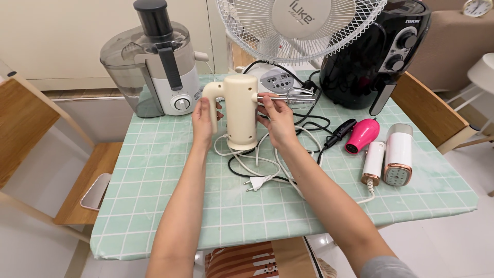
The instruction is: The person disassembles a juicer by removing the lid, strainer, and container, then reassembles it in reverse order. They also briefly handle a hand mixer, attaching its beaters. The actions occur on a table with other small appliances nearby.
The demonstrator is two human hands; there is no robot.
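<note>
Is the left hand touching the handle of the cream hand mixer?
Touching: the head view shows the left hand wrapped around the cream hand mixer handle.

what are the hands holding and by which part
The left hand holds the cream mixer by its handle; the right hand pinches the beater shaft near the mixer body.

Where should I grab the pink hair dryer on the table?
Take the pink hair dryer by its dark folded handle, coming from above on its left side. The handle sticks out slim and bare toward the cords, while the round body is wider and sits close to the white appliances.
</note>
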